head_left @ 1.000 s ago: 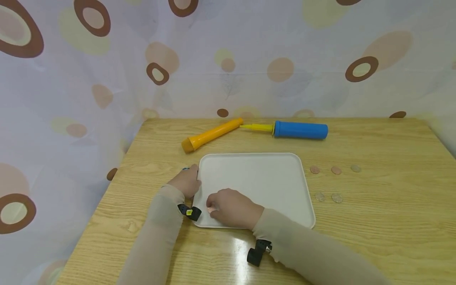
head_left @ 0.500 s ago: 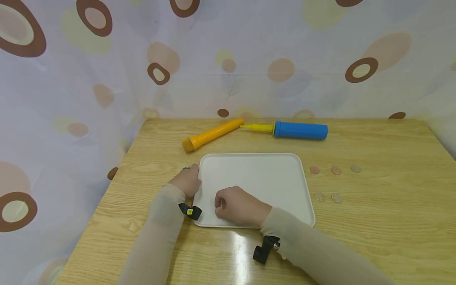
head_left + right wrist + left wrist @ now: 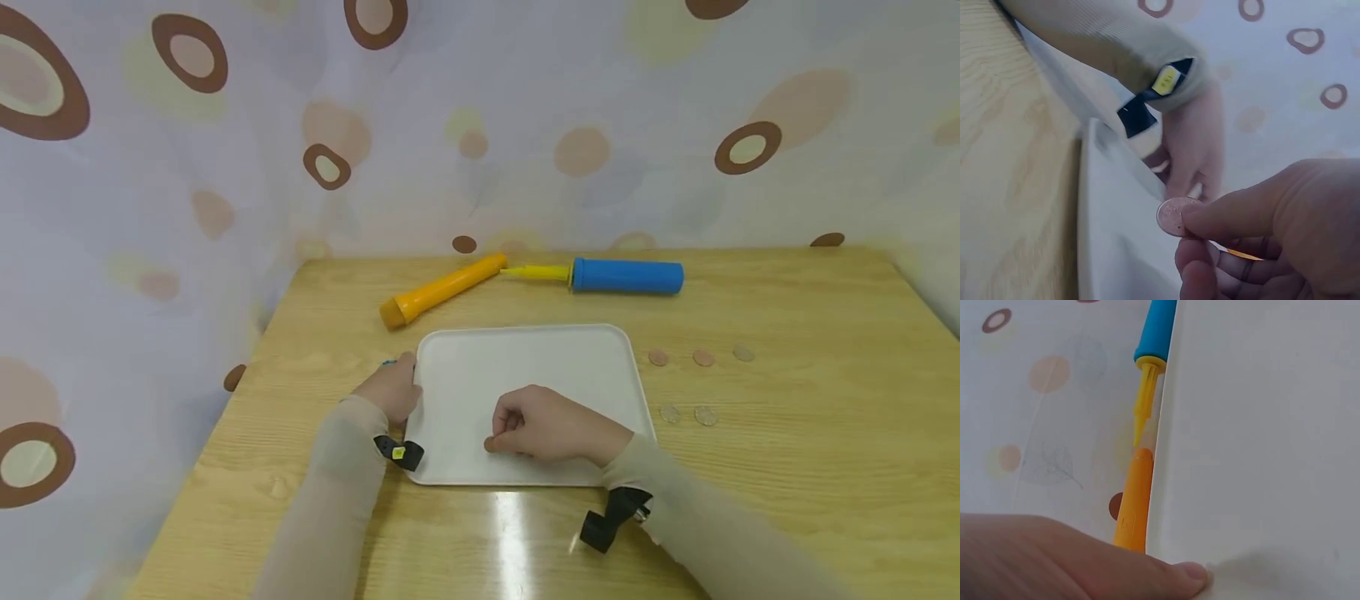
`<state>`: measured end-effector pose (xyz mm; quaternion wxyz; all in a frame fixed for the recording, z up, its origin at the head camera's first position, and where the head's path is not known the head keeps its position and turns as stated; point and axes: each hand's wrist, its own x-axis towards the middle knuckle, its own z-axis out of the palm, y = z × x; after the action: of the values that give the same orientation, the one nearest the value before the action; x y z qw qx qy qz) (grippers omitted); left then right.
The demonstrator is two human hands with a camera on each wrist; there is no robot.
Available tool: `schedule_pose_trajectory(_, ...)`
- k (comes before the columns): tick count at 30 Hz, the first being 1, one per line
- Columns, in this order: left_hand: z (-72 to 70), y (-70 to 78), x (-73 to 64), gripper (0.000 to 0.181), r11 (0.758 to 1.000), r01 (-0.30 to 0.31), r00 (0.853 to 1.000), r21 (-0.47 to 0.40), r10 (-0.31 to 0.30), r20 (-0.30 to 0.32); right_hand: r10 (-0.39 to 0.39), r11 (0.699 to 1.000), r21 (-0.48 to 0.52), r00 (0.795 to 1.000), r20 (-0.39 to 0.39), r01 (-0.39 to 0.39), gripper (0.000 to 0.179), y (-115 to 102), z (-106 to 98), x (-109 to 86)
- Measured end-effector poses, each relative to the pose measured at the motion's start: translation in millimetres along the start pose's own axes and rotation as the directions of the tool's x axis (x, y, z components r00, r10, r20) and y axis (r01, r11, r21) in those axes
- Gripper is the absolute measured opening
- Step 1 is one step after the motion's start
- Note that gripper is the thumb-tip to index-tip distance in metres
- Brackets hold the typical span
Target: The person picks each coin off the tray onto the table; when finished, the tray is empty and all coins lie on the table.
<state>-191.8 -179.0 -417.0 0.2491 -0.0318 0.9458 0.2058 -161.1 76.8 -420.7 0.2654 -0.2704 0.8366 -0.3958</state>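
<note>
A white rectangular tray [image 3: 465, 371] lies on the wooden table. At its left edge my left hand [image 3: 390, 393] grips the rim; in the left wrist view the thumb [image 3: 1175, 575] lies over the tray's inner side, while the other fingers are out of sight. My right hand [image 3: 553, 423] is over the lower middle of the tray, holding a copper-coloured coin [image 3: 1171, 215] between thumb and fingertips. The coin's flat face shows in the right wrist view, partly covered by the thumb.
Right of the tray, two copper coins [image 3: 703, 357] and a silvery coin [image 3: 743, 353] form a row, with two silvery coins [image 3: 705, 415] nearer. Behind the tray lie an orange stick-shaped toy [image 3: 446, 290] and a blue hand pump [image 3: 628, 276] with yellow nozzle. A patterned curtain [image 3: 525, 125] hangs behind.
My right hand has moved rightward from the tray's left part to its lower middle, carrying the coin. My left hand stays at the left rim. The head view has shifted slightly.
</note>
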Motion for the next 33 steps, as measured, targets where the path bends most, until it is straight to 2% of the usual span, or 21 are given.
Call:
schedule_pose_trajectory(3, -0.5, -0.2, -4.1, 0.050, 1.000, 0.008, 1.000, -0.005, -0.008, 0.004, 0.021, 0.998, 0.058, 0.999, -0.025, -0.019, 0.020, 8, -12, -11.6)
schedule_pose_trajectory(9, 0.0, -1.7, -9.4, 0.047, 1.000, 0.001, 1.000, -0.012, -0.001, -0.012, 0.031, 0.994, 0.105, 0.999, -0.042, -0.027, 0.024, 26, -38, -34.9)
schedule_pose_trajectory(14, -2.0, -1.1, -8.7, 0.047, 1.000, -0.004, 1.000, 0.003, 0.004, -0.013, 0.027, 0.996, 0.084, 1.000, -0.005, -0.027, 0.022, 42, -70, -58.8)
schedule_pose_trajectory(19, -0.1, 1.3, -6.0, 0.050, 1.000, -0.016, 1.000, 0.022, 0.016, -0.011, 0.030, 0.999, 0.034, 1.000, 0.008, -0.031, 0.020, 61, -103, -91.2)
schedule_pose_trajectory(24, 1.2, -1.0, -4.0, 0.049, 1.000, -0.012, 1.000, 0.013, 0.012, -0.012, 0.117, 0.990, 0.083, 0.993, -0.022, -0.115, 0.022, 94, -135, -114.6)
schedule_pose_trajectory(27, 1.9, -1.4, -3.4, 0.049, 1.000, -0.010, 1.000, 0.000, 0.010, -0.003, 0.195, 0.979, 0.081, 0.979, -0.067, -0.189, 0.023, 117, -152, -129.7)
schedule_pose_trajectory(33, -0.1, 1.5, -4.7, 0.051, 1.000, -0.007, 1.000, 0.014, 0.007, -0.010, 0.283, 0.959, 0.038, 0.955, -0.088, -0.280, 0.026, 141, -169, -150.0)
